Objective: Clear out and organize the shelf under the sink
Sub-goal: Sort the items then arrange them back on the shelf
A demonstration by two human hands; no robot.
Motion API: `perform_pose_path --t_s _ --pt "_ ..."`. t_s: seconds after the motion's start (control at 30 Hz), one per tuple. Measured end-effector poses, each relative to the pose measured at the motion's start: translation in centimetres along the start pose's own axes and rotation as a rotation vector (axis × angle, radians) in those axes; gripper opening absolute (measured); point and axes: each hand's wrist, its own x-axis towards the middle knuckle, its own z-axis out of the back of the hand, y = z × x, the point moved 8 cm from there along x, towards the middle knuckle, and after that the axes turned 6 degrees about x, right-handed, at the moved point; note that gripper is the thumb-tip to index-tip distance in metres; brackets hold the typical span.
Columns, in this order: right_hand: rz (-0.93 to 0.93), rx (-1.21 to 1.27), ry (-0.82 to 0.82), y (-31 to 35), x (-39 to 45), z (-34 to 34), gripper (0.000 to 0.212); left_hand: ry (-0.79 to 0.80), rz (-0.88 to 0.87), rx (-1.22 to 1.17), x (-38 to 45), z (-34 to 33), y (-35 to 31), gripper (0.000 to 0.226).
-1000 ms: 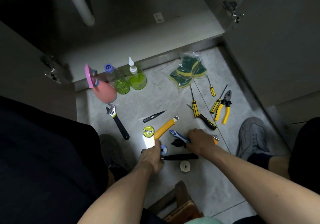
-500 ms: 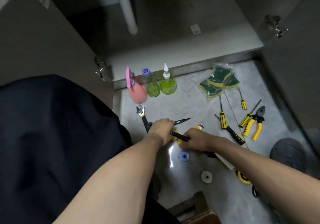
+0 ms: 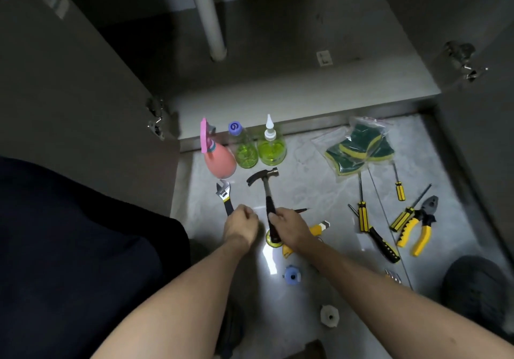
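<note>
**Hands up at the tool row, hammer newly raised**

Right hand (image 3: 289,229) wrapped round the black grip of a claw hammer (image 3: 265,184), head now forward near the green bottles (image 3: 258,147); half a second ago only a dark shaft between the hands. Left hand (image 3: 241,223) curled over the handle end of the adjustable wrench (image 3: 224,194), true grasp impossible to tell. Shelf (image 3: 278,63) bare behind the drain pipe (image 3: 208,16), so probably sorting tools on the floor (image 3: 319,191) before restocking

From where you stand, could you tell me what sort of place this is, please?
Probably a kitchen or utility floor before an open under-sink cabinet: a drain pipe hangs above the shelf, with detergent bottles and sponges nearby.
</note>
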Motion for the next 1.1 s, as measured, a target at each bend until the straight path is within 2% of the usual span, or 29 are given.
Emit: perform_pose_path --t_s 0.13,0.27,0.37,0.43,0.63,0.73,0.8,0.93,1.1 --pt "0.075 -0.155 0.013 -2.0 -1.4 1.2 0.022 0.049 0.043 0.029 1.5 -1.6 0.6 0.018" --pt "0.026 -0.168 -0.029 -5.3 -2.6 4.7 0.02 0.127 0.016 0.16 2.4 -4.0 0.6 0.036" --pt "0.017 -0.181 -0.072 -6.4 -2.5 6.3 0.02 0.13 0.004 0.267 2.6 -5.1 0.3 0.033" --pt "-0.002 -0.162 -0.08 -6.4 -1.9 6.4 0.02 0.115 0.027 0.218 2.6 -4.9 0.0 0.028" --pt "0.011 -0.175 -0.08 -3.3 1.3 3.9 0.016 -0.1 0.151 -0.156 -1.8 -1.7 2.9 0.017" --pt "0.059 -0.21 -0.032 -1.5 2.5 1.0 0.017 -0.29 0.292 -0.186 -5.6 0.1 6.9 0.017" --pt "0.098 -0.255 -0.038 -0.1 3.3 -0.8 0.022 -0.381 0.403 -0.208 -6.2 1.4 8.6 0.027" --pt "0.155 -0.4 0.032 3.1 4.8 -5.2 0.027 -0.455 0.567 -0.248 -4.6 3.6 10.4 0.036" --pt "0.103 -0.663 0.104 3.9 5.7 -9.5 0.045 -0.484 0.571 -0.235 -3.5 4.9 11.0 0.038"
